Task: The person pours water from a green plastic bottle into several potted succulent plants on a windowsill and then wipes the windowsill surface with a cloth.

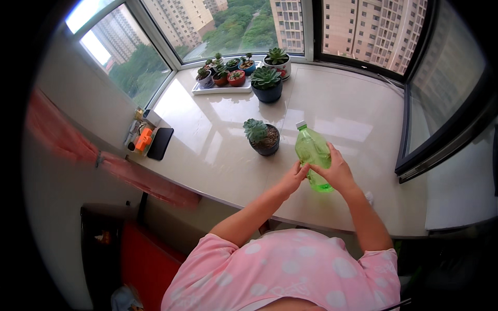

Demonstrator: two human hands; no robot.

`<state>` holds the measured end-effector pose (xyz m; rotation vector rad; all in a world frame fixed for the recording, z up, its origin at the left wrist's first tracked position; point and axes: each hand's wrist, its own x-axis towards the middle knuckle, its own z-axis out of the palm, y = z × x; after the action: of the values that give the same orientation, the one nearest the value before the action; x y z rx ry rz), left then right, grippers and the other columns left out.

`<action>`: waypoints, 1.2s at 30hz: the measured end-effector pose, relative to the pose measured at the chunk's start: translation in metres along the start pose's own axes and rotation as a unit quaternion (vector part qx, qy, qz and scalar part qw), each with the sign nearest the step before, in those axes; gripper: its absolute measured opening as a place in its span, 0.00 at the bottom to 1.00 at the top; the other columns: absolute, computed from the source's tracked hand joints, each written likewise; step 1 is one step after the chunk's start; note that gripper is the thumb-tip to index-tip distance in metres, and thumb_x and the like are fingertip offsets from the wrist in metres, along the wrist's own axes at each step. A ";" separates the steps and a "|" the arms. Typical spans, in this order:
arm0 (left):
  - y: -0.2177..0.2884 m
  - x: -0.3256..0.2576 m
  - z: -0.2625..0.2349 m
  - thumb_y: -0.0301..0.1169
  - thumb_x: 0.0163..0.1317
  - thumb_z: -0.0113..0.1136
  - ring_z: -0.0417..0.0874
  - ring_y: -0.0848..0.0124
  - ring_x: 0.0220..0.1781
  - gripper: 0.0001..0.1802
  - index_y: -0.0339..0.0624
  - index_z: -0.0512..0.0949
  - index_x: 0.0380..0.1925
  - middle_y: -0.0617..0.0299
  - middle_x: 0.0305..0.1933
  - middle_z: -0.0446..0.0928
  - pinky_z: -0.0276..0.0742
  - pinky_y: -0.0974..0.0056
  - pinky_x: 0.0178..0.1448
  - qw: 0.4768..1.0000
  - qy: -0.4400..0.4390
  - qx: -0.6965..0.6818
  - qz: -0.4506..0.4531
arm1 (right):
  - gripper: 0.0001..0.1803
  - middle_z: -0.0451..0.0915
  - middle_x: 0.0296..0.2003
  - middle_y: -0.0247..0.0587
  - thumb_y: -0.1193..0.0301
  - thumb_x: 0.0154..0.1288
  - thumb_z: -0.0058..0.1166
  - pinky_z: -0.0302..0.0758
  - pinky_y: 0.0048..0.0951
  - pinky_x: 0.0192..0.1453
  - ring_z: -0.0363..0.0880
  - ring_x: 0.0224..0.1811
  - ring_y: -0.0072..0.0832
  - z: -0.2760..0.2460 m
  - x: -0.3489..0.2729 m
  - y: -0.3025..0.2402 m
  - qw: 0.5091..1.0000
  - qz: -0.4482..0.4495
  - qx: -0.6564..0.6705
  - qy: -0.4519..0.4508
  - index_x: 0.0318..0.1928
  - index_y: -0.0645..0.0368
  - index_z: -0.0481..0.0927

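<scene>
A green plastic bottle (311, 152) with a white cap stands on the pale stone windowsill counter (342, 109). My right hand (336, 170) wraps around its lower half from the right. My left hand (294, 176) touches the bottle's left side with its fingertips. Just left of the bottle sits a small succulent in a dark pot (262, 137).
A larger succulent in a dark pot (267, 84) and a white tray of several small potted plants (224, 78) stand at the back by the window. A black flat object (160, 143) and an orange item (143, 140) lie at the counter's left end. A pink cloth (145, 181) hangs below.
</scene>
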<state>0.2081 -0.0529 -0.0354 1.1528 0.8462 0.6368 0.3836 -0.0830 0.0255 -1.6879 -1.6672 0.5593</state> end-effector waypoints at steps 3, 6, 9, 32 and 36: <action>0.003 -0.005 0.011 0.56 0.67 0.45 0.68 0.64 0.63 0.35 0.43 0.58 0.64 0.55 0.62 0.65 0.66 0.55 0.64 0.990 0.050 -0.124 -0.035 | 0.51 0.71 0.55 0.57 0.45 0.50 0.62 0.73 0.39 0.55 0.74 0.55 0.46 -0.020 0.011 -0.020 0.995 0.010 -0.057 -0.080 0.66 0.62 0.58; -0.002 0.002 0.015 0.60 0.65 0.45 0.67 0.64 0.65 0.39 0.46 0.54 0.66 0.57 0.65 0.63 0.65 0.53 0.64 0.949 -0.039 -0.313 0.004 | 0.52 0.71 0.55 0.58 0.43 0.49 0.60 0.73 0.40 0.54 0.75 0.55 0.46 -0.021 0.026 -0.029 0.983 0.025 -0.084 -0.160 0.67 0.61 0.58; 0.005 0.003 0.025 0.64 0.61 0.44 0.65 0.62 0.67 0.44 0.48 0.52 0.68 0.58 0.67 0.60 0.64 0.51 0.66 0.910 -0.080 -0.405 0.042 | 0.52 0.72 0.54 0.58 0.42 0.49 0.58 0.73 0.41 0.53 0.76 0.52 0.46 -0.027 0.045 -0.049 0.964 0.031 -0.098 -0.244 0.69 0.57 0.56; 0.021 -0.019 0.047 0.73 0.52 0.40 0.65 0.61 0.68 0.51 0.53 0.53 0.68 0.58 0.67 0.62 0.62 0.50 0.69 0.878 0.009 -0.478 0.029 | 0.44 0.72 0.48 0.61 0.54 0.58 0.52 0.75 0.44 0.51 0.77 0.47 0.52 -0.032 0.028 -0.103 0.919 0.013 -0.237 -0.314 0.72 0.40 0.47; 0.021 -0.024 0.048 0.73 0.52 0.39 0.65 0.61 0.68 0.51 0.53 0.52 0.68 0.58 0.67 0.62 0.62 0.50 0.69 0.880 0.018 -0.474 0.029 | 0.44 0.72 0.49 0.62 0.55 0.58 0.55 0.74 0.43 0.52 0.76 0.48 0.53 -0.036 0.023 -0.111 0.923 0.016 -0.230 -0.308 0.72 0.41 0.48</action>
<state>0.2352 -0.0903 -0.0014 0.2657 0.4138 0.9746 0.3353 -0.0730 0.1338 -1.9988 -2.3684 0.8235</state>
